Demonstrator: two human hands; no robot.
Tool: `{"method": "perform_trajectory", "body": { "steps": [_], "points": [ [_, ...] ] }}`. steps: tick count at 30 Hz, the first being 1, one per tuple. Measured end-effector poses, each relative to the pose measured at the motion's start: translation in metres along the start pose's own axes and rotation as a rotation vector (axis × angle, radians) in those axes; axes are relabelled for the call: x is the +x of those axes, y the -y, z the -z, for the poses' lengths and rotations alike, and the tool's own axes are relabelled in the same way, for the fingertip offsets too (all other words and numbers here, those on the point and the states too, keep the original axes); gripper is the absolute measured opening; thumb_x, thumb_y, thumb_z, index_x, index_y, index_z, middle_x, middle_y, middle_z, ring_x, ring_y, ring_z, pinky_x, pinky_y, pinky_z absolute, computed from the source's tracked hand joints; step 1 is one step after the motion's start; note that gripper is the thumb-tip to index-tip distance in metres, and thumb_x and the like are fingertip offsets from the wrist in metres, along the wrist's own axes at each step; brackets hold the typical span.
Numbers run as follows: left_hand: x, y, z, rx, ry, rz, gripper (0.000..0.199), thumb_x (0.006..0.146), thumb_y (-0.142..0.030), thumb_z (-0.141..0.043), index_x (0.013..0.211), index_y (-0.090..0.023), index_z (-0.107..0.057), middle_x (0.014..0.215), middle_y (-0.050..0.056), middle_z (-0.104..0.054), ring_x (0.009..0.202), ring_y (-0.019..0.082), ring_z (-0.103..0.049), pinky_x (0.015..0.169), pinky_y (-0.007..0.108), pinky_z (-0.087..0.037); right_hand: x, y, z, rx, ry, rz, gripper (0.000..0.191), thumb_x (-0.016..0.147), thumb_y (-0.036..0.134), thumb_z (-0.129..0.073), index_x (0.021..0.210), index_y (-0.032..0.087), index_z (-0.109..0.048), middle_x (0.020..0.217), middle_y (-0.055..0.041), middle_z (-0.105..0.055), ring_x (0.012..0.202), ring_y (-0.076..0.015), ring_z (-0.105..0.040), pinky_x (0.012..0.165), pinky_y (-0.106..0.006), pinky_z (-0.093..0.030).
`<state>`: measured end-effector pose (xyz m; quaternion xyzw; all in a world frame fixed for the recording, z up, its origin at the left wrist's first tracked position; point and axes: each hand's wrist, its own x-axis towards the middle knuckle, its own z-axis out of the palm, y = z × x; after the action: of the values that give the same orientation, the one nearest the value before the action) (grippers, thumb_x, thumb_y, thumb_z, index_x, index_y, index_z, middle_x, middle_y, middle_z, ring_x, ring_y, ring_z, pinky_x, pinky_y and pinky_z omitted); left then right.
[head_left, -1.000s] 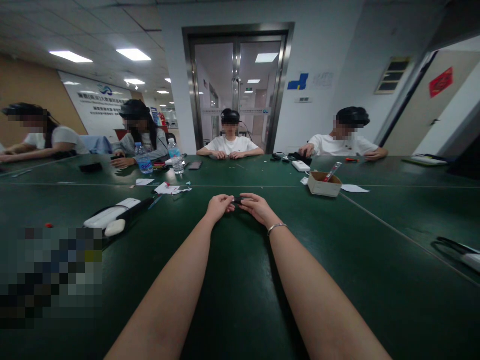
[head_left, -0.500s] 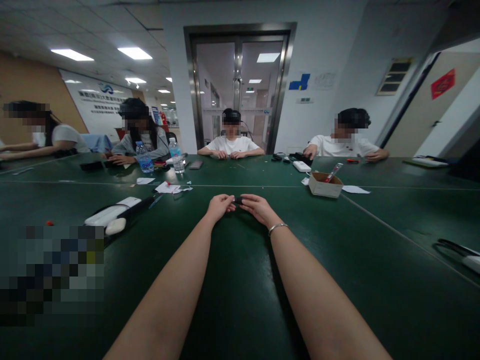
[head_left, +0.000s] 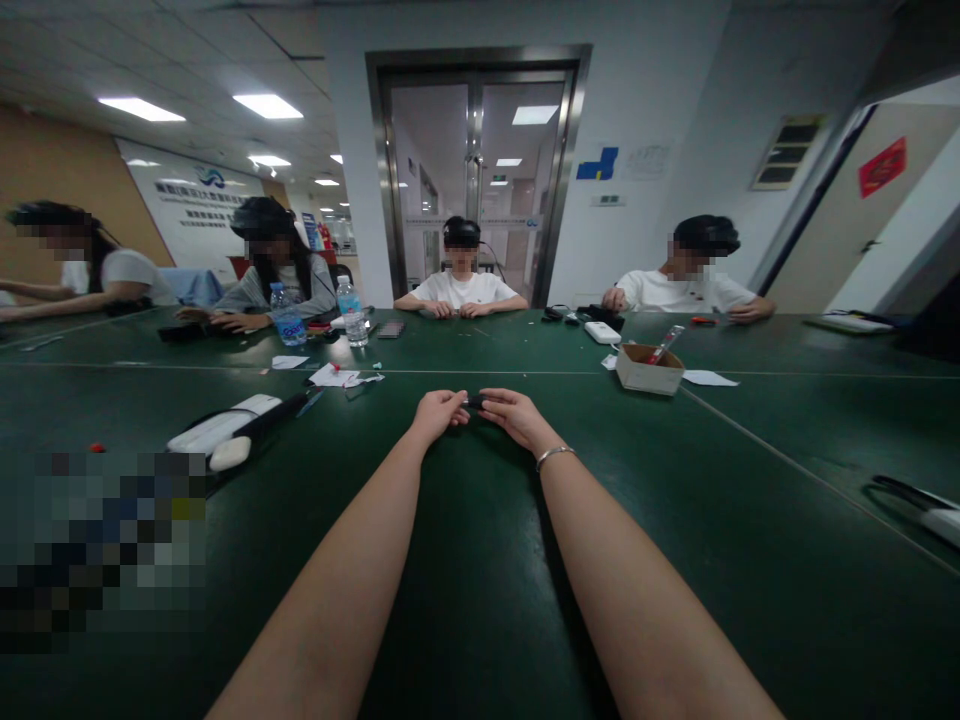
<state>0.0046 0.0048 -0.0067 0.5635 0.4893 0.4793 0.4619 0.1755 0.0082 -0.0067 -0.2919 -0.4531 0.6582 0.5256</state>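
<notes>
Both of my arms reach forward over the green table (head_left: pixel 480 560), and my hands meet near its middle. Between the fingertips is a small black object (head_left: pixel 475 402) with a pale, shiny end on the left; it is too small to tell its kind. My left hand (head_left: pixel 441 414) pinches the pale end between thumb and fingers. On the other side, my right hand (head_left: pixel 514 415) grips the black end, a metal bracelet (head_left: pixel 556 457) around its wrist. The fingers hide part of the object.
A cardboard box (head_left: pixel 649 375) holding a red-and-white item stands ahead on the right. White paper (head_left: pixel 335 375) and two water bottles (head_left: pixel 352 315) are ahead on the left. A white device (head_left: pixel 225 425) with black cable lies left. Several people sit across the table.
My hands keep their hold on the small black object, almost unmoved. Across the table on the right, a person's hand has lifted slightly from a black item.
</notes>
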Motion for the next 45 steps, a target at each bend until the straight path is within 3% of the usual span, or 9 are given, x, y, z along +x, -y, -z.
{"method": "perform_trajectory", "body": {
  "steps": [10,27,38,45],
  "points": [
    [-0.0023,-0.0041,-0.0008,0.079,0.001,0.007,0.03,0.084,-0.039,-0.052,0.075,-0.011,-0.057,0.057,0.006,-0.063,0.049,0.012,-0.059,0.046,0.019,-0.041,-0.0016,0.0011,-0.0018,-0.024,0.007,-0.006,0.023,0.068,-0.005,-0.064,0.084,0.011,-0.068,0.093,-0.0081,-0.065,0.085,-0.0169,-0.063,0.082,-0.029,-0.053],
    [-0.0018,-0.0055,-0.0032,0.29,-0.097,0.0,0.043,0.084,-0.048,-0.046,0.069,-0.011,-0.062,0.054,0.005,-0.061,0.043,0.011,-0.054,0.043,0.021,-0.04,0.0,-0.0019,0.0003,-0.078,0.005,0.016,0.028,0.064,-0.004,-0.067,0.087,0.013,-0.068,0.092,-0.0059,-0.063,0.08,-0.0144,-0.063,0.074,-0.023,-0.054],
    [-0.0043,-0.006,-0.0039,0.307,-0.117,-0.029,0.046,0.084,-0.051,-0.044,0.065,-0.012,-0.061,0.051,0.004,-0.06,0.042,0.01,-0.053,0.047,0.021,-0.041,-0.0024,0.0006,-0.0021,-0.049,0.02,0.011,0.024,0.066,-0.003,-0.068,0.085,0.012,-0.067,0.09,-0.0064,-0.063,0.083,-0.0162,-0.063,0.079,-0.027,-0.054],
    [-0.0042,-0.0038,-0.0034,0.207,-0.047,-0.04,0.04,0.084,-0.047,-0.046,0.073,-0.011,-0.06,0.056,0.005,-0.061,0.045,0.01,-0.054,0.043,0.019,-0.038,-0.0026,0.0025,-0.0048,-0.074,-0.006,-0.025,0.015,0.071,0.006,-0.072,0.084,0.009,-0.065,0.08,-0.0081,-0.065,0.067,-0.0156,-0.064,0.063,-0.024,-0.057]
  ]
}}
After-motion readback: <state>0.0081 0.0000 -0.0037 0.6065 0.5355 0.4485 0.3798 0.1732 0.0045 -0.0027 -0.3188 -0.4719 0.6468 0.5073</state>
